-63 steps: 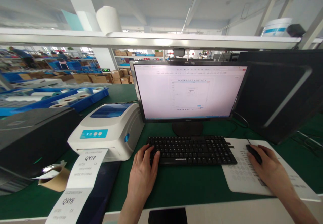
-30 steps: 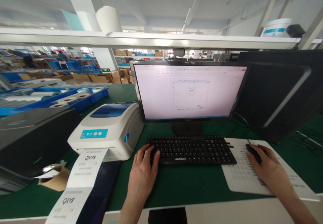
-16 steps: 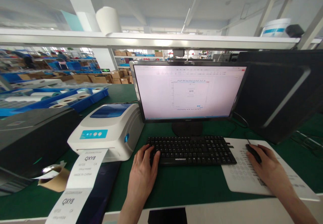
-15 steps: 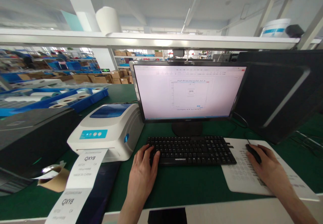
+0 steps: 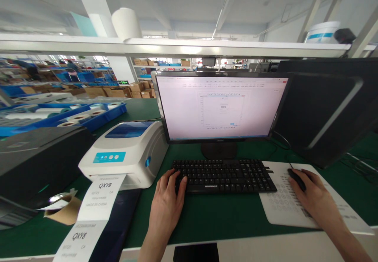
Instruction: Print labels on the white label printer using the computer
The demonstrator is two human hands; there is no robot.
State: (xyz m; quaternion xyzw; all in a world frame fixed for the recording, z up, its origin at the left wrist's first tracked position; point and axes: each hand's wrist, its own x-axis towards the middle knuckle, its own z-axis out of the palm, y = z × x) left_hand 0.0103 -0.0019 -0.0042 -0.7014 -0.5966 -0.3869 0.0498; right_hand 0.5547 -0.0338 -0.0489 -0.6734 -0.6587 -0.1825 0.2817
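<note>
My left hand [image 5: 167, 199] rests on the left end of a black keyboard [image 5: 224, 177], fingers apart and touching the keys. It holds nothing. On the right, my right hand [image 5: 315, 197] is wrapped over a black computer mouse [image 5: 297, 180], which sits on a pale printed mouse pad [image 5: 280, 210]. Behind the keyboard stands a monitor [image 5: 183, 112] with a small window showing "QXY8" in the middle of its screen. A white label printer [image 5: 132, 151] stands left of the keyboard. Out of its front slot hangs a strip of printed labels [image 5: 97, 203] marked "QXY8".
A black device [image 5: 38, 163] and a piece of brown cardboard [image 5: 65, 210] lie at the left. Behind them, a blue tray [image 5: 109, 118] holds several rolls. A dark panel [image 5: 321, 116] stands right of the monitor. A white shelf [image 5: 206, 48] runs above the monitor.
</note>
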